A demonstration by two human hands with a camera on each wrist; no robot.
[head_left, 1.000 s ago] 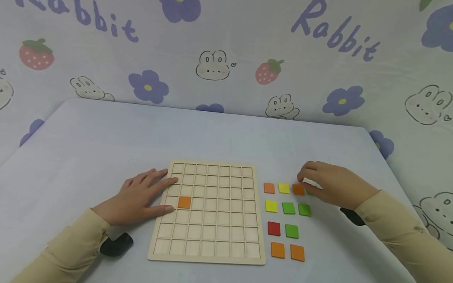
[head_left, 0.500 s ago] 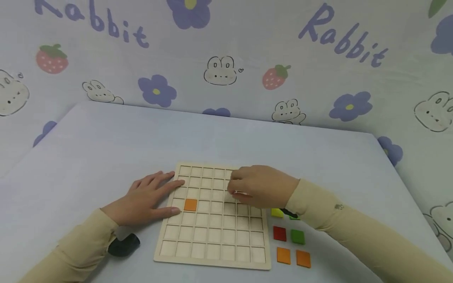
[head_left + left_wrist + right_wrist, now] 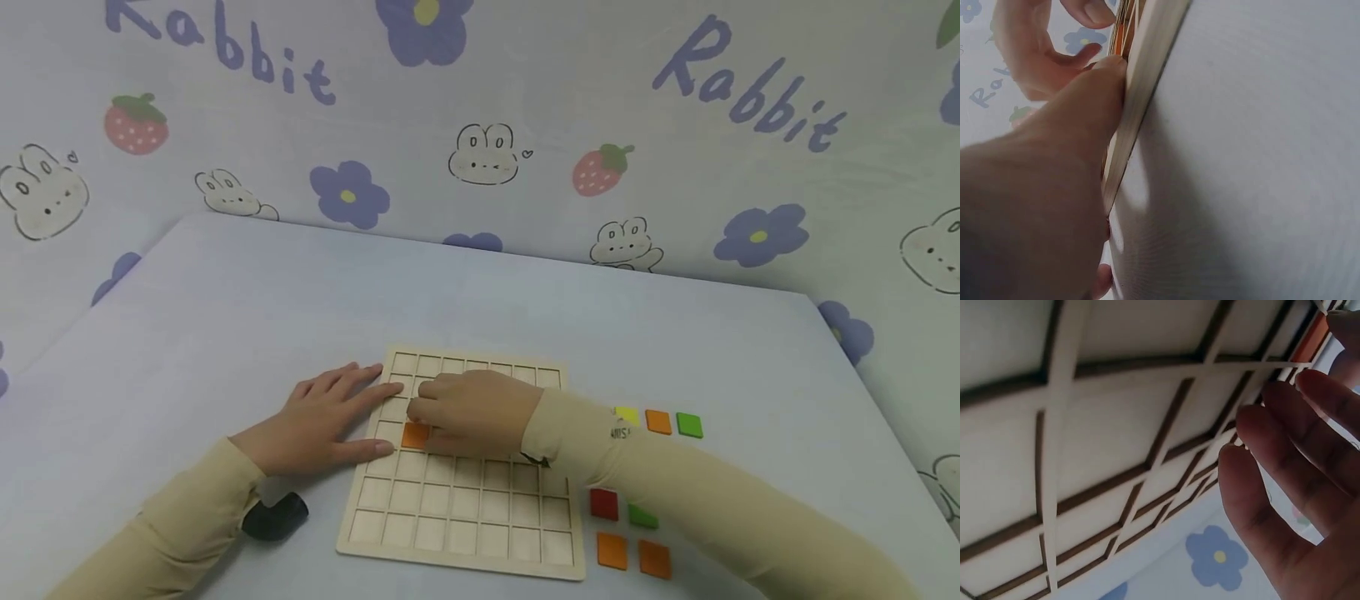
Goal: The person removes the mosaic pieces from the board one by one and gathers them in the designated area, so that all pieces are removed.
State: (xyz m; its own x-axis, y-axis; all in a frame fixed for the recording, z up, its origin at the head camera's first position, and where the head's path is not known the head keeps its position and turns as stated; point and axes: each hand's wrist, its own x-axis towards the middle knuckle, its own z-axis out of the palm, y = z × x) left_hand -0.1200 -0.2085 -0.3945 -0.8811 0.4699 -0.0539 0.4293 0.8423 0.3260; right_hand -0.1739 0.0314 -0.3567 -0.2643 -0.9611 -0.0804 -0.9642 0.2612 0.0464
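A pale wooden grid board [image 3: 431, 537] lies on the white table. My left hand [image 3: 311, 429] rests at its left edge, fingers spread, with the thumb [image 3: 1110, 78] on the rim in the left wrist view. My right hand [image 3: 476, 408] is over the board's upper left, fingers bent and pointing left. Close to its thumb and index finger is an orange square tile [image 3: 415, 435], seen in a cell. The right wrist view has an orange tile [image 3: 1311, 342] edge beside the fingertips [image 3: 1310, 378]. Whether those fingers pinch anything is hidden.
Right of the board lie a yellow tile [image 3: 627, 415], an orange tile [image 3: 657, 422], a green tile [image 3: 688, 425], a red tile [image 3: 603, 504] and several more. The right sleeve [image 3: 675, 475] hides some. A patterned cloth [image 3: 405, 108] hangs behind the table.
My right hand has travelled left from the loose tiles across the board to beside the orange tile. The left hand keeps its place at the board's edge. The head view has shifted slightly.
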